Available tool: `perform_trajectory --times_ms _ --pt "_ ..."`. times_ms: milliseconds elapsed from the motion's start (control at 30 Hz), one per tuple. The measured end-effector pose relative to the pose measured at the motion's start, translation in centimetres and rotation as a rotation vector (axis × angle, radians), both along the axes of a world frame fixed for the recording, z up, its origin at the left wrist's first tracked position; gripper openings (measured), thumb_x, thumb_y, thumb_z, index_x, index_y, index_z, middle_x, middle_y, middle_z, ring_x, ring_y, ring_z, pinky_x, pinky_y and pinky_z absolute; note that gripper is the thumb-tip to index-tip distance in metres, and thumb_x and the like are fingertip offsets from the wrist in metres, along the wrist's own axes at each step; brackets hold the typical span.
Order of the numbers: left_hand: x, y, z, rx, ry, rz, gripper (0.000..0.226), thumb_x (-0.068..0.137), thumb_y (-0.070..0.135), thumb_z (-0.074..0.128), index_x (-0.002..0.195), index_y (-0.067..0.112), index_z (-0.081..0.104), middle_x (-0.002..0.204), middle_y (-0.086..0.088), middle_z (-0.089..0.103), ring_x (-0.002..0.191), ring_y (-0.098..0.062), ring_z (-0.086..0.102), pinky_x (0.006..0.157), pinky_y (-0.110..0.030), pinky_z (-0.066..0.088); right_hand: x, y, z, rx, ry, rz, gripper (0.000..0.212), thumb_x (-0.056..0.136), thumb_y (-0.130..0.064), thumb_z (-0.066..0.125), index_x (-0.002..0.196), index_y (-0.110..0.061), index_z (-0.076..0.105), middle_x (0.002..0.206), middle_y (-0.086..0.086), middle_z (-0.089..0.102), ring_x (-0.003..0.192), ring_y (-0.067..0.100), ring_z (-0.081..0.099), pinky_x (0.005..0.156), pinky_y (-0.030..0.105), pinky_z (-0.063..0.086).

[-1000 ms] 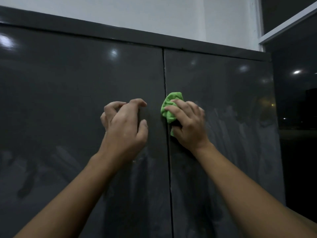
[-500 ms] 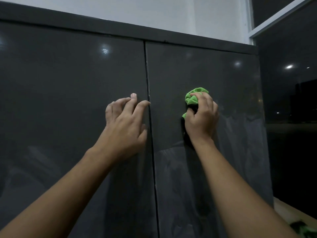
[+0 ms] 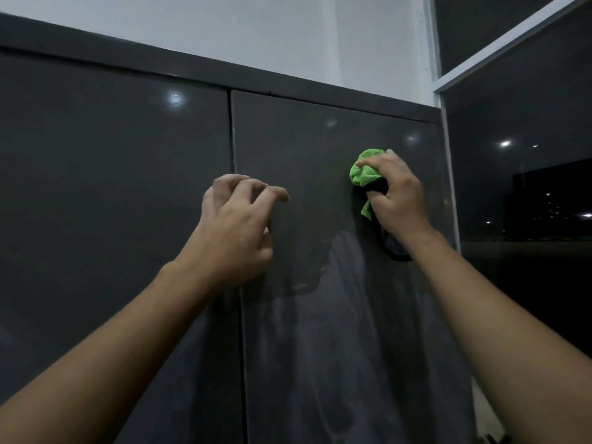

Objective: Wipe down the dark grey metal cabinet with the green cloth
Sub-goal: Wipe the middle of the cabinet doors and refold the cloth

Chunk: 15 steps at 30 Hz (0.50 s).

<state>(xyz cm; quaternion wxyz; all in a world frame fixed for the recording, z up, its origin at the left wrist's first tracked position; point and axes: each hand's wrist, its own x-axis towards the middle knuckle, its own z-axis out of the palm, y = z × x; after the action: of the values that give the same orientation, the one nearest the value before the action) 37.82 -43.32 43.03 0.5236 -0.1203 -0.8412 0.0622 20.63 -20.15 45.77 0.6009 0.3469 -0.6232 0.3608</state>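
The dark grey metal cabinet [image 3: 112, 174] fills the view with two glossy doors split by a vertical seam. My right hand [image 3: 395, 193] grips the bunched green cloth [image 3: 363, 174] and holds it against the upper part of the right door, near its right edge. My left hand [image 3: 238, 229] is raised in front of the seam with its fingers curled and nothing in it; whether its fingertips touch the door I cannot tell. The lower right door shows pale, streaky smears.
A white wall [image 3: 288, 36] rises above the cabinet top. A white-framed dark window [image 3: 528, 187] with reflected lights stands right beside the cabinet's right side.
My right hand has carried the cloth from the seam rightward across the right door. The left hand has stayed near the seam, its fingers curling more.
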Motion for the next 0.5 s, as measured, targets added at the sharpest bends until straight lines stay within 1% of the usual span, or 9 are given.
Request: perform_trajectory --times_ms 67,100,167,233,333,400,467,500 --pt "-1.4 1.0 -0.2 -0.031 -0.001 0.01 0.059 0.083 0.017 0.058 0.137 0.033 0.043 0.138 0.003 0.043 0.138 -0.022 0.011 0.117 -0.049 0.012 -0.7 1.0 0.3 0.105 -0.002 0.0 0.062 0.068 0.005 0.056 0.127 -0.012 0.067 0.128 0.006 0.065 0.127 0.022 0.054 0.113 0.015 0.031" --pt "-2.2 1.5 -0.4 -0.044 0.001 0.017 0.06 0.082 0.017 0.058 0.137 0.033 0.043 0.139 0.001 0.043 0.139 -0.024 0.012 0.117 -0.05 0.01 -1.1 1.2 0.1 0.146 0.007 -0.011 0.064 0.07 0.004 0.058 0.132 -0.012 0.064 0.131 0.006 0.063 0.128 0.022 0.054 0.112 0.014 0.031" --pt "-3.5 2.3 -0.5 -0.051 0.017 0.036 0.061 0.079 0.018 0.058 0.137 0.031 0.044 0.139 -0.003 0.043 0.139 -0.026 0.014 0.118 -0.054 0.009 -1.8 1.3 -0.4 0.182 0.047 -0.011 0.062 0.071 0.001 0.061 0.132 -0.011 0.063 0.129 0.006 0.063 0.126 0.026 0.055 0.111 0.02 0.036" --pt "-4.7 2.9 -0.5 -0.046 0.055 0.062 0.063 0.076 0.018 0.059 0.136 0.029 0.046 0.136 -0.006 0.043 0.138 -0.029 0.017 0.119 -0.057 0.007 -2.4 1.2 -1.2 0.22 0.09 0.022 0.055 0.07 -0.001 0.063 0.125 -0.008 0.066 0.124 0.007 0.063 0.122 0.029 0.056 0.111 0.027 0.039" --pt "-6.2 3.5 -0.3 -0.011 0.118 0.083 0.06 0.077 0.018 0.061 0.135 0.025 0.048 0.13 -0.008 0.042 0.134 -0.031 0.021 0.117 -0.058 0.007 -3.4 1.6 -3.5 0.329 0.176 0.039 0.047 0.073 -0.008 0.062 0.118 -0.005 0.07 0.123 0.01 0.064 0.122 0.032 0.055 0.117 0.024 0.031" --pt "-7.0 3.9 -0.1 0.016 0.157 0.097 0.055 0.079 0.021 0.055 0.134 0.022 0.048 0.128 -0.01 0.041 0.129 -0.034 0.024 0.115 -0.058 0.008 -4.0 2.1 -6.0 0.411 0.266 0.05 0.039 0.077 -0.009 0.063 0.115 -0.002 0.072 0.121 0.014 0.065 0.119 0.034 0.056 0.118 0.03 0.031" --pt "-7.7 4.4 0.1 0.024 0.185 0.128 0.056 0.077 0.027 0.044 0.132 0.021 0.048 0.128 -0.011 0.04 0.126 -0.035 0.026 0.114 -0.057 0.007 -4.5 2.6 -8.3 0.538 0.327 0.107 0.03 0.083 -0.005 0.066 0.111 0.002 0.073 0.118 0.017 0.066 0.113 0.038 0.058 0.114 0.04 0.039" --pt "-8.0 4.5 0.1 0.021 0.196 0.147 0.057 0.076 0.029 0.041 0.132 0.021 0.048 0.128 -0.01 0.04 0.125 -0.035 0.027 0.114 -0.057 0.007 -4.5 2.9 -8.9 0.608 0.339 0.132 0.028 0.085 -0.003 0.067 0.111 0.003 0.073 0.117 0.017 0.066 0.111 0.038 0.058 0.112 0.042 0.041"
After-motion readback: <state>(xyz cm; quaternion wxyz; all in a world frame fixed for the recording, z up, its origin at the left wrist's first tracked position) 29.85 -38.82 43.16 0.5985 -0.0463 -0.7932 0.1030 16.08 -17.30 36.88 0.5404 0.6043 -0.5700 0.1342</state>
